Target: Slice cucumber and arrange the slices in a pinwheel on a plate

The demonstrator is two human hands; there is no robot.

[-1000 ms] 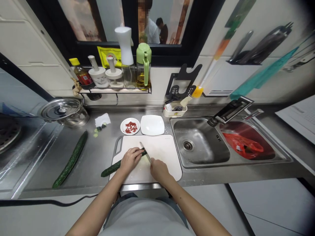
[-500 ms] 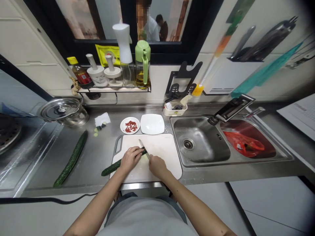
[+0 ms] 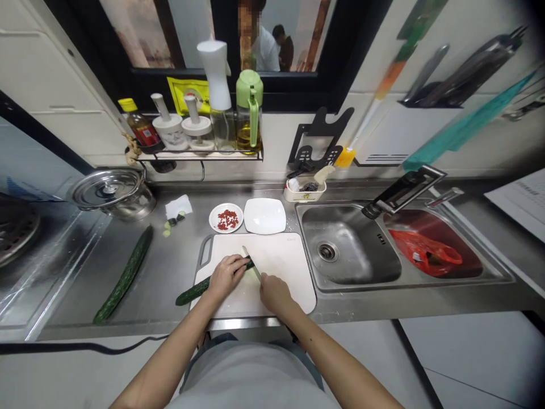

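On the white cutting board (image 3: 289,267) lies a dark green cucumber (image 3: 193,292), its left end jutting past the board's edge. My left hand (image 3: 227,275) is closed over the cucumber near its right end, hiding the middle of it. My right hand (image 3: 275,293) grips the handle of a knife (image 3: 254,267), whose blade slants across the cucumber's right end just beside my left fingertips. Behind the board stand a small plate of red bits (image 3: 226,219) and a white square dish (image 3: 265,216). A second whole cucumber (image 3: 125,275) rests on the counter to the left.
Cucumber end pieces (image 3: 172,221) lie by a white paper (image 3: 179,205). A lidded steel pot (image 3: 114,193) stands back left. Right of the board is a double sink (image 3: 353,250) with a red plastic bag (image 3: 426,253). Bottles and jars fill a wall rack (image 3: 200,153).
The knife and my right hand have shifted very slightly right and down. My left hand keeps its hold on the cucumber. The whole view has moved a little.
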